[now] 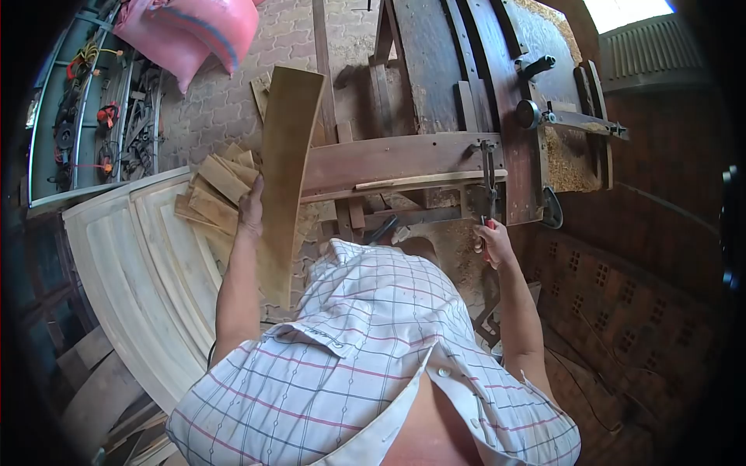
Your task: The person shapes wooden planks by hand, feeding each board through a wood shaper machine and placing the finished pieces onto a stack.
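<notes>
My left hand [250, 208] grips the left edge of a long, flat wooden board [289, 147], which stands at a steep angle beside the workbench. On the right, the fingers of my right hand [495, 242] are closed round the red handle of a metal clamp [489, 180]. Its narrow metal bars reach up to the front rail [388, 165] of the bench. Along that rail lies a thin wooden strip [431, 180], its right end close to the clamp. How tightly the clamp's jaws sit is too small to tell.
Short boards [217, 189] are piled left of the held board, by a pale panelled door [148, 248]. Pink sacks [190, 35] and a tool rack [93, 116] stand at the far left. A bench with a black handle [536, 67] and sawdust [571, 159] is at the right.
</notes>
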`<state>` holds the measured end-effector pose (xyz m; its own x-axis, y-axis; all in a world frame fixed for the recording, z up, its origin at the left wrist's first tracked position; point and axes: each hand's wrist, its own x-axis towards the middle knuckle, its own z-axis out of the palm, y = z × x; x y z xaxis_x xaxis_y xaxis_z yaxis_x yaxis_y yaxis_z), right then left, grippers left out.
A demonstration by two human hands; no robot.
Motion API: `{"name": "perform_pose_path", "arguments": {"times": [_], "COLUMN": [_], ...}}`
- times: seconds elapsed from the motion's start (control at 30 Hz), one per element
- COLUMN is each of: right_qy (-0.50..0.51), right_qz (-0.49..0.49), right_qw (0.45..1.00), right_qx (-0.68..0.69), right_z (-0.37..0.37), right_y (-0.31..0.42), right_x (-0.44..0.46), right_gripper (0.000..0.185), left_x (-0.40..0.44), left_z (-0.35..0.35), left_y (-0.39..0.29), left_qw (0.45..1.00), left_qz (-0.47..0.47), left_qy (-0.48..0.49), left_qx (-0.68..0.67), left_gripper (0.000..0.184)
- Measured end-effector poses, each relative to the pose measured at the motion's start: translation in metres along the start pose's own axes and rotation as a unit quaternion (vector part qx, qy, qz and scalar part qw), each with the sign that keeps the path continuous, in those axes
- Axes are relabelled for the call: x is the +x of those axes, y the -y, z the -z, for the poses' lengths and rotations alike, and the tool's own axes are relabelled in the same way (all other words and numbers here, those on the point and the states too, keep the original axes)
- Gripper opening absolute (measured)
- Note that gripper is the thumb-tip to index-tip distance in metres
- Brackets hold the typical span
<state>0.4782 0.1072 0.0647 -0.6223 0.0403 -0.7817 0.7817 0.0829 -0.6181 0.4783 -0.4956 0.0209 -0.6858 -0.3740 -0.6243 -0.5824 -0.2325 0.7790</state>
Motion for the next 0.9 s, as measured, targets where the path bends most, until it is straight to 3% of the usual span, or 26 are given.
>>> {"name": "perform_pose_path", "arguments": {"times": [0.07,0.17,0.27,0.3,0.33,0.47,0.53,0.57,0.63,0.67,0.7,0.77,0.87,0.9], "right_qy": [-0.035,-0.076,-0.083,-0.086,-0.086,-0.092,-0.126,-0.141,-0.140,-0.162,-0.120,-0.085,0.022,0.015], "right_qz": [0.009,0.154,0.143,0.139,0.139,0.184,0.223,0.233,0.130,0.133,0.177,0.222,0.138,0.136], "right_qw": [0.999,0.976,0.970,0.968,0.968,0.947,0.879,0.877,0.857,0.860,0.893,0.918,0.935,0.937], "right_qx": [-0.036,-0.134,-0.176,-0.193,-0.192,-0.246,-0.403,-0.396,-0.478,-0.466,-0.396,-0.316,-0.325,-0.320], "right_z": [0.000,0.012,0.015,0.013,0.013,0.023,0.010,0.005,0.004,0.011,0.016,0.026,0.039,0.040], "right_y": [-0.004,-0.042,-0.037,-0.037,-0.042,-0.053,-0.028,-0.012,0.008,0.007,0.003,0.011,0.038,0.040], "right_x": [0.004,0.022,0.017,0.014,0.011,0.004,-0.023,-0.034,-0.055,-0.058,-0.062,-0.070,-0.103,-0.106], "right_gripper": [0.005,0.003,0.007,0.009,0.009,0.009,0.015,0.015,0.022,0.022,0.023,0.024,0.032,0.032], "left_x": [0.002,0.002,0.029,0.037,0.041,0.025,0.017,0.022,0.034,0.037,0.043,0.063,0.070,0.061], "left_z": [0.003,0.005,-0.002,-0.009,-0.018,-0.049,-0.060,-0.075,-0.115,-0.128,-0.145,-0.188,-0.241,-0.267], "left_y": [-0.008,-0.031,-0.050,-0.057,-0.063,-0.098,-0.094,-0.095,-0.101,-0.103,-0.105,-0.101,-0.098,-0.093], "left_qw": [0.999,0.990,0.965,0.953,0.938,0.884,0.868,0.851,0.822,0.826,0.827,0.814,0.796,0.771], "left_qz": [-0.011,-0.033,-0.070,-0.126,-0.184,-0.235,-0.267,-0.304,-0.364,-0.320,-0.273,-0.277,-0.258,-0.268], "left_qy": [-0.001,0.002,0.001,0.001,0.001,0.026,0.033,0.047,0.079,0.082,0.084,0.108,0.144,0.156], "left_qx": [0.044,0.137,0.253,0.274,0.293,0.405,0.418,0.426,0.430,0.457,0.485,0.499,0.528,0.556], "left_gripper": [0.072,0.076,0.075,0.067,0.077,0.080,0.081,0.082,0.083,0.083,0.084,0.084,0.086,0.086]}}
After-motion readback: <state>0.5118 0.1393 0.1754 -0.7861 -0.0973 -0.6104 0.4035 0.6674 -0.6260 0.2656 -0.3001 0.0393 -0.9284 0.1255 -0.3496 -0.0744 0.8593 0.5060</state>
